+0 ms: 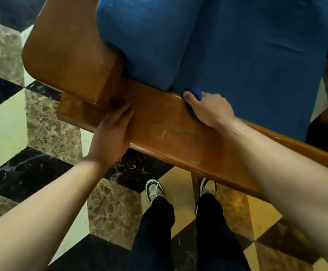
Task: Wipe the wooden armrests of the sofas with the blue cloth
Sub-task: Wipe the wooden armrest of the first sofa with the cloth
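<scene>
A: What lies nearest, below the long glossy brown wooden armrest [178, 137]?

B: Two dark-trousered legs and a pair of black-and-white sneakers [154, 189], standing on a polished marble floor of black, cream and brown tiles [48, 130], just on the near side of the armrest.

A: And on the armrest itself?

B: The left hand [113, 132] lies flat on its top, toward the end that joins the wooden frame panel [67, 53], fingers straight, grasping nothing. Farther along, the right hand [208, 109] sits at the armrest's far edge, fingers curled around a bunched blue cloth [195, 94], pressing it onto the wood.

A: Beyond the armrest?

B: The sofa's blue fabric cushions [227, 42], touching its far edge; the cloth sits right against them.
</scene>
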Motion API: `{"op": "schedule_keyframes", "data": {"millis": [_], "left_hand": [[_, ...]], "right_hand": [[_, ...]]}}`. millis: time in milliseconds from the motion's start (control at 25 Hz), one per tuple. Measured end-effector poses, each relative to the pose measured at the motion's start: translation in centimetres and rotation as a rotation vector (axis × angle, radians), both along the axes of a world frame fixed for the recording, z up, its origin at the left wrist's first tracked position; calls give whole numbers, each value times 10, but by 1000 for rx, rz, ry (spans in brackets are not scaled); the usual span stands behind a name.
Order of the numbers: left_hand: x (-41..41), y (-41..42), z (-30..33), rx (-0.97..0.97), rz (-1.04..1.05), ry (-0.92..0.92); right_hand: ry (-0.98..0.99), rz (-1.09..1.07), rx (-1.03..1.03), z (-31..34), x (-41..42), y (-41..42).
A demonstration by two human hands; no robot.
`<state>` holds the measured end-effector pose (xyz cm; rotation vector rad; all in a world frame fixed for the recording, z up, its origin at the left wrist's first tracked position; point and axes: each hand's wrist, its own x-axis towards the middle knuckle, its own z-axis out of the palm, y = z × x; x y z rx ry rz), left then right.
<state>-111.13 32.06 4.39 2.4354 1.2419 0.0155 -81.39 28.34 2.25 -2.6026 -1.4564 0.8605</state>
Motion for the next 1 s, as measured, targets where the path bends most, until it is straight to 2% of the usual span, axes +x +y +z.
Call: {"op": "schedule_keyframes", "data": {"millis": [80,160,280,440,560,640,760,880,1000], "left_hand": [[0,-2,-3,-28,18,-31],[1,-1,-6,-33,45,-64],[3,-3,-8,-33,59,-84],[2,-3,-4,-59,74,-102],[-1,-3,2,-91,34,-101],[-1,-2,5,-139,18,-103],[-8,2,9,-210,80,-172],[-18,-1,8,-69,225,-183],[-27,-6,6,20,354,-144]], "right_hand": [[158,-114,-193,4,16,15],[208,-166,-275,-1,11,33],[105,-97,-115,-8,-21,45],[-124,97,318,-7,-53,-23],[-206,330,330,-12,-96,-102],[-209,434,353,-19,-122,-124],[-201,391,379,-22,-143,-89],[-201,364,372,-20,-158,-33],[-189,433,326,-16,-164,3]]}}
